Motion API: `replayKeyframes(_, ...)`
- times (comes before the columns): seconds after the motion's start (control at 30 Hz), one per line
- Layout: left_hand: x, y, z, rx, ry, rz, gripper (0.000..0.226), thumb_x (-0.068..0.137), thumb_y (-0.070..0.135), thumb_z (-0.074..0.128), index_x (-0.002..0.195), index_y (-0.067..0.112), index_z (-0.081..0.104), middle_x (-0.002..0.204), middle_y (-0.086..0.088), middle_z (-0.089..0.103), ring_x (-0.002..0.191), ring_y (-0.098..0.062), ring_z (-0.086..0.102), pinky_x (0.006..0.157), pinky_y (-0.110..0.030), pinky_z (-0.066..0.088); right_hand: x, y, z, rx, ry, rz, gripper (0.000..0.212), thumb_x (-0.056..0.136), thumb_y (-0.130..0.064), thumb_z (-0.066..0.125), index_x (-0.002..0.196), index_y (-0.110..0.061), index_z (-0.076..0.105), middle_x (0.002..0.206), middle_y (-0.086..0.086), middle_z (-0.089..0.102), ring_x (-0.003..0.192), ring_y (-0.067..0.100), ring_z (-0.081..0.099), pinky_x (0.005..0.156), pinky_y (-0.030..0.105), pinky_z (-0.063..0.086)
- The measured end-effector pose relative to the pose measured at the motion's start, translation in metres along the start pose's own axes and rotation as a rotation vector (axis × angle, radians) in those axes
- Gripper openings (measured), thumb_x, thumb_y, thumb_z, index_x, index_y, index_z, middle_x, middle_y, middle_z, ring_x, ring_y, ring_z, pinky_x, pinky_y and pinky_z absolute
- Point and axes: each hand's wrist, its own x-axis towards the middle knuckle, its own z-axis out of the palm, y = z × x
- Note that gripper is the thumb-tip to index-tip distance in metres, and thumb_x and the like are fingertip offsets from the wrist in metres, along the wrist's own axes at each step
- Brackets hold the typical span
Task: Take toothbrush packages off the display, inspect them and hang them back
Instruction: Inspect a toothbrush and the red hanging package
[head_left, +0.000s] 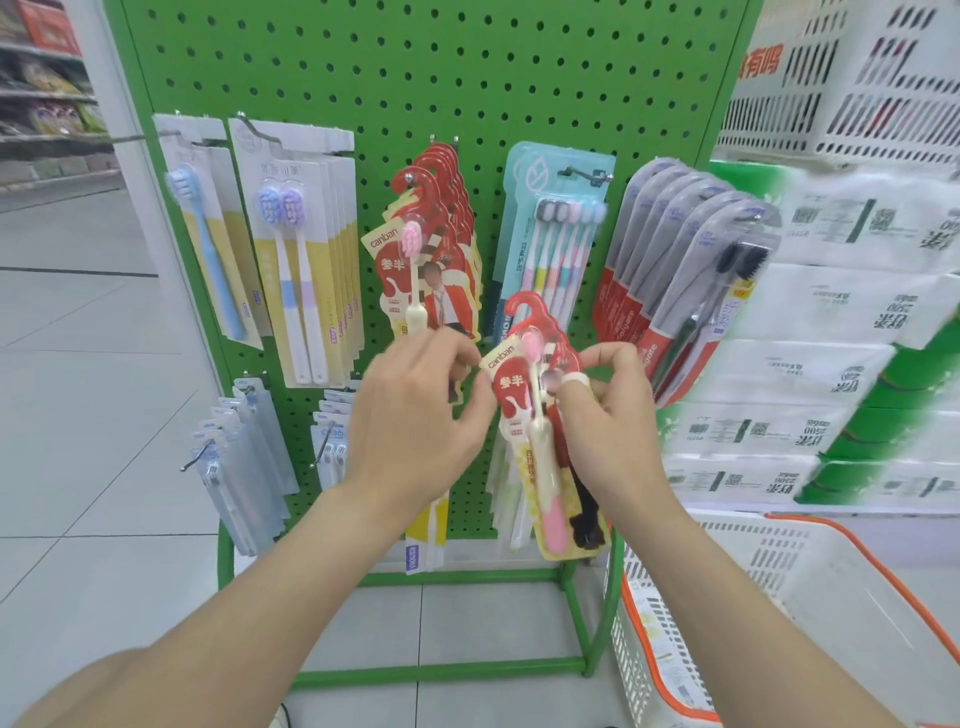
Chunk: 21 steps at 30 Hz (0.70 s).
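Observation:
My right hand (608, 415) grips a red toothbrush package (524, 410) with a pink brush inside, held upright in front of the green pegboard display (415, 78). My left hand (415, 421) is at the package's left edge, with curled fingertips and thumb pinching it. Just behind my left fingers hangs a row of the same red packages (441, 244) on a peg. To the right hang a pale blue multi-brush pack (556, 228) and grey packs (691, 260). Yellow and white packs (301, 260) hang on the left.
Small clear packs (234, 457) hang low on the left of the display. A white basket with an orange rim (841, 597) stands at the lower right. Stacked tissue packs (831, 338) fill the right side. Tiled floor lies to the left.

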Motion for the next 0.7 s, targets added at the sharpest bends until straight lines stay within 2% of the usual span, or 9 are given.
replayKeyframes(0.1,0.014,-0.002,-0.003,0.024,0.171,-0.055,0.027,0.089,0.016,0.075,0.110,0.009,0.059,0.110,-0.003,0.053,0.104,-0.025,0.052,0.092,-0.038,0.046,0.006,-0.004,0.007,0.017,0.128,-0.047,0.013,0.093,-0.022,0.066,0.100,-0.029,0.057,0.062,-0.012,0.062,0.055,0.010,0.054,0.060,0.040,0.045)
replayKeyframes(0.2,0.024,-0.006,-0.006,-0.013,0.206,-0.115,0.061,0.086,0.023,0.080,0.138,0.006,0.051,0.137,-0.012,0.046,0.132,-0.027,0.044,0.116,-0.040,0.039,0.012,-0.011,0.018,0.024,0.194,-0.177,0.021,0.096,-0.017,0.066,0.110,-0.032,0.066,0.080,-0.005,0.074,0.074,0.019,0.071,0.072,0.052,0.060)
replayKeyframes(0.3,0.035,-0.010,-0.008,-0.026,0.219,-0.147,0.090,0.085,0.038,0.083,0.156,0.006,0.037,0.156,-0.015,0.036,0.150,-0.026,0.031,0.128,-0.033,0.021,0.020,-0.021,0.031,0.050,0.271,-0.281,0.027,0.100,-0.013,0.067,0.122,-0.027,0.072,0.097,-0.011,0.078,0.093,0.011,0.075,0.083,0.044,0.062)
replayKeyframes(0.4,0.042,-0.012,-0.007,-0.045,0.195,-0.206,0.107,0.086,0.060,0.079,0.165,0.012,0.024,0.168,-0.008,0.027,0.159,-0.019,0.020,0.132,-0.040,0.018,0.029,-0.033,0.043,0.084,0.286,-0.350,0.032,0.101,-0.008,0.067,0.130,-0.020,0.074,0.111,-0.015,0.078,0.106,0.005,0.074,0.093,0.033,0.060)
replayKeyframes(0.47,0.046,-0.013,-0.005,-0.062,0.178,-0.234,0.110,0.087,0.067,0.075,0.167,0.016,0.019,0.172,-0.001,0.024,0.161,-0.015,0.015,0.132,-0.045,0.019,0.033,-0.038,0.050,0.076,0.259,-0.385,0.032,0.102,-0.008,0.067,0.131,-0.020,0.074,0.114,-0.014,0.078,0.107,0.005,0.073,0.094,0.029,0.059)
replayKeyframes(0.53,0.053,-0.016,-0.004,-0.072,0.175,-0.248,0.104,0.089,0.064,0.073,0.167,0.018,0.021,0.172,0.003,0.026,0.160,-0.013,0.015,0.132,-0.042,0.017,0.037,-0.043,0.057,0.072,0.225,-0.410,0.033,0.102,-0.008,0.067,0.132,-0.020,0.073,0.117,-0.014,0.077,0.110,0.004,0.072,0.095,0.026,0.058)
replayKeyframes(0.63,0.063,-0.021,-0.005,-0.101,0.167,-0.252,0.084,0.094,0.057,0.066,0.163,0.021,0.034,0.164,0.005,0.041,0.155,-0.015,0.028,0.129,-0.043,0.026,0.042,-0.050,0.064,0.056,0.203,-0.437,0.034,0.102,-0.008,0.068,0.133,-0.019,0.073,0.120,-0.015,0.075,0.113,-0.004,0.069,0.095,0.015,0.053)
replayKeyframes(0.7,0.069,-0.024,-0.006,-0.158,0.159,-0.255,0.071,0.095,0.053,0.065,0.156,0.023,0.045,0.152,0.007,0.053,0.145,-0.015,0.041,0.122,-0.045,0.036,0.045,-0.054,0.067,0.045,0.170,-0.439,0.032,0.102,-0.009,0.067,0.132,-0.019,0.074,0.115,-0.014,0.076,0.106,-0.004,0.070,0.089,0.012,0.053)
